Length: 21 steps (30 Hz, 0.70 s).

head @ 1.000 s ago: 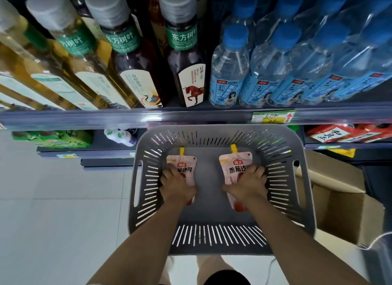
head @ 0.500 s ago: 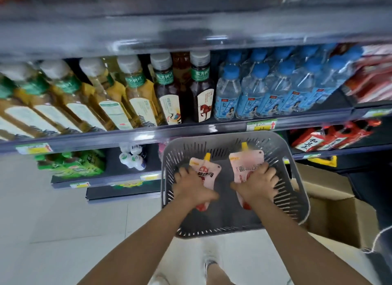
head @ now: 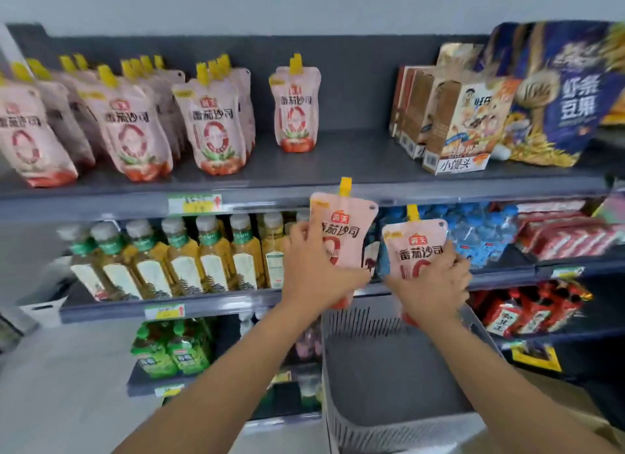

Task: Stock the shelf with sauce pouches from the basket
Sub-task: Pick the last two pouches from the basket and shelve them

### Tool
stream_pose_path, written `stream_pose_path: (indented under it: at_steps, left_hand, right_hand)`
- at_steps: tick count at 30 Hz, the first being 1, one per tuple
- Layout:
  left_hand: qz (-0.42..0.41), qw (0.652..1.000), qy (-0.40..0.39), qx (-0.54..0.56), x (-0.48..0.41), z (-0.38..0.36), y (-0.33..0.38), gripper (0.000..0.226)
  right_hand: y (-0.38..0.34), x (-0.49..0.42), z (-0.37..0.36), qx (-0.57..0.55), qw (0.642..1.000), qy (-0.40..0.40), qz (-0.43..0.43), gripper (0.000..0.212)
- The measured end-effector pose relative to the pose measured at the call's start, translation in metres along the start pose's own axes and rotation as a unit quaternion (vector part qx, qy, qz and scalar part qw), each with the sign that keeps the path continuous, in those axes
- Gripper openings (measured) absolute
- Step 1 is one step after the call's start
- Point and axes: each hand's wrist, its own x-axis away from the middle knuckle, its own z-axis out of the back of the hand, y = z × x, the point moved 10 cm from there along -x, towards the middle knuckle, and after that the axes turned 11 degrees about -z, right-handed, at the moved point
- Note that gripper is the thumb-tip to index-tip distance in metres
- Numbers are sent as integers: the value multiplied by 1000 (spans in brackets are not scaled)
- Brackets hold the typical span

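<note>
The left hand (head: 316, 271) is gripping a pink soft-plastic sauce pouch with a yellow spout (head: 348, 223) just right of the frame's centre, thumb lying up the pouch's left edge and fingers curling behind it. The pouch is standing upright in the air, its spout reaching up to the front lip of the dark grey top shelf (head: 338, 162). The right hand (head: 433, 284) is holding a second pink spouted pouch (head: 419, 244) just beside the first and a little lower, fingers wrapping round its lower right side. The two pouches are sitting close together, and I cannot tell whether their edges are touching.

Below both forearms, in the lower right of the frame, a grey slotted plastic basket (head: 372, 431) is showing its bare floor.

Across the upper left, rows of matching pink pouches (head: 135, 129) are standing upright on the top shelf, and one lone pouch (head: 296, 108) is standing apart from them at upper centre. Brown and white snack boxes (head: 456, 129) and a large dark blue snack bag (head: 558, 95) are filling the upper right of that shelf.

On the shelf below, amber drink bottles with pale caps (head: 189, 257) are lining the left side, while blue-capped water bottles (head: 480, 230) are showing behind the right pouch. Red packets (head: 568, 230) are lying at the right edge, and green packs (head: 172, 348) are sitting lower left.
</note>
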Motion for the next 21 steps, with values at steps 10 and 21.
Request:
stream_pose_path:
  at_steps: [10,21]
  left_hand:
    - [-47,981,189,-20,-140,92,32,122]
    - [41,971,230,-61,-237,73,-46,131]
  right_hand:
    - [-138,-35,70,-168,981,36,94,119]
    - [-203,-83,49,-222,961,-24,165,119]
